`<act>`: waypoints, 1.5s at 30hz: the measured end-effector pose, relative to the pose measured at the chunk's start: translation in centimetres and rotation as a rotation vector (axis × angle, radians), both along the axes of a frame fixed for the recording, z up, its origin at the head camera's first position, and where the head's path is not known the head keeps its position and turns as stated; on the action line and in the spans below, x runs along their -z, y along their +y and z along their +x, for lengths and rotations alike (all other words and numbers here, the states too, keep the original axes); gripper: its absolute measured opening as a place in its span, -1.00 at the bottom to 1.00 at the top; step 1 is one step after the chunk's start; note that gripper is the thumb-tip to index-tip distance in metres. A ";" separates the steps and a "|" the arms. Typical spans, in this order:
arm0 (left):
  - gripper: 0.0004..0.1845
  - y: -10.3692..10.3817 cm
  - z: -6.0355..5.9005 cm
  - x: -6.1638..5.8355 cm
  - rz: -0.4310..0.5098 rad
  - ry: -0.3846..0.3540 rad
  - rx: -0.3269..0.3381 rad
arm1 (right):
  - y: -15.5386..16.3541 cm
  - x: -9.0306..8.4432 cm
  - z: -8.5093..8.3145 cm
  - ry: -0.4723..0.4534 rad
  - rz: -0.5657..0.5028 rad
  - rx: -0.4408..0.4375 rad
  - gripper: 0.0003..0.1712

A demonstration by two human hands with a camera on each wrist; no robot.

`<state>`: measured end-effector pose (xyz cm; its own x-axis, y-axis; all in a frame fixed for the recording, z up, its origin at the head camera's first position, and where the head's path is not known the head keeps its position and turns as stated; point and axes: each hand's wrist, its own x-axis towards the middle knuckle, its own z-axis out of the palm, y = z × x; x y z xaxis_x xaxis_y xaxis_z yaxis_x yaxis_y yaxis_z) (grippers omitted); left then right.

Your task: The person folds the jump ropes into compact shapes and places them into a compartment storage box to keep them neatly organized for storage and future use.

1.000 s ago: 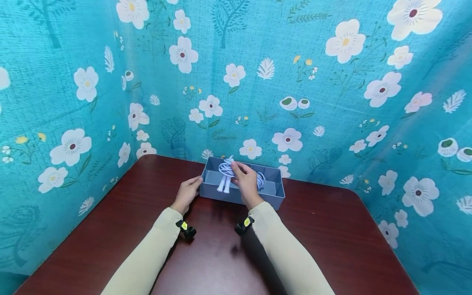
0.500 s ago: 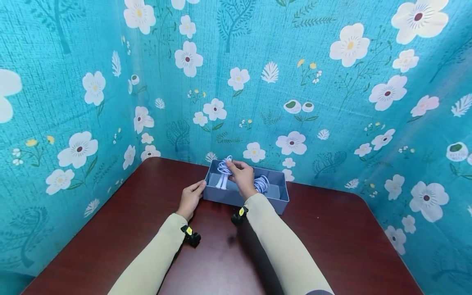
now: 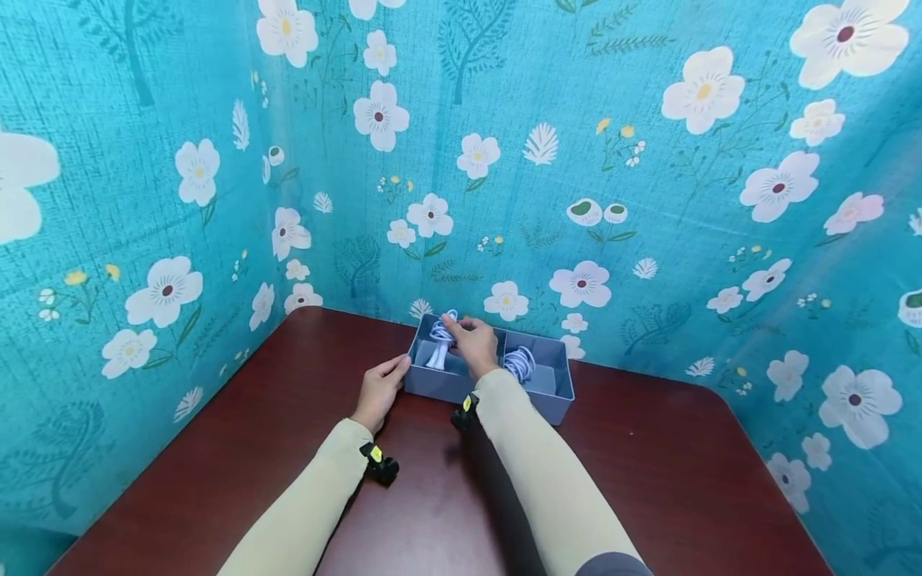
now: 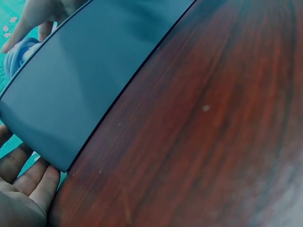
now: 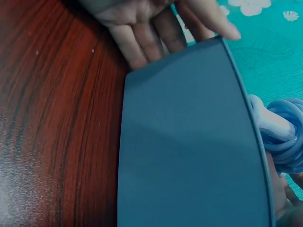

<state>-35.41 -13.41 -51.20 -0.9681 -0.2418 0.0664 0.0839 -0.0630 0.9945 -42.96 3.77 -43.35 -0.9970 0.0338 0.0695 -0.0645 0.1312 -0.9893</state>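
Note:
My right hand (image 3: 474, 346) pinches a coiled pale cable (image 3: 441, 333) over the left compartment of a grey-blue divided box (image 3: 441, 387). Two white ends of the cable (image 5: 274, 124) hang down into the compartment. My left hand (image 3: 378, 395) is at the box's left end, its fingers (image 4: 29, 177) lying against the outer end wall. In the right wrist view the left thumb reaches the rim corner. A second coiled cable (image 3: 520, 364) lies in the right compartment. The box's front wall hides part of the right hand in the wrist views.
The box stands on a dark red-brown wooden table (image 3: 648, 472), near its back edge. A turquoise curtain (image 3: 346, 176) with white flowers hangs behind and along the sides. Each sleeve carries a small black wrist camera (image 3: 382, 466).
The right hand has lowered the coiled cable into the left compartment, its white ends now inside the box. The left hand stays at the box's end. The head view has shifted slightly.

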 end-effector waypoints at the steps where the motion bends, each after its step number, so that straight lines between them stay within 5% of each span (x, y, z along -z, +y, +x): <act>1: -0.42 0.0 -0.1 -0.1 0.002 0.008 0.000 | -0.1 -0.1 -0.1 -0.008 0.012 -0.001 -0.31; 10: -0.44 0.1 0.0 -0.2 -0.001 0.020 -0.011 | -0.7 0.2 -1.3 -0.083 0.202 -0.014 -0.04; 22: -0.43 0.2 -0.1 -0.4 0.007 0.017 -0.003 | -1.5 1.1 -3.2 -0.232 0.323 0.005 -0.32; 45: -0.40 -0.1 -0.2 0.2 -0.004 0.025 -0.008 | -2.9 1.8 -3.3 -0.282 0.563 -0.011 -0.05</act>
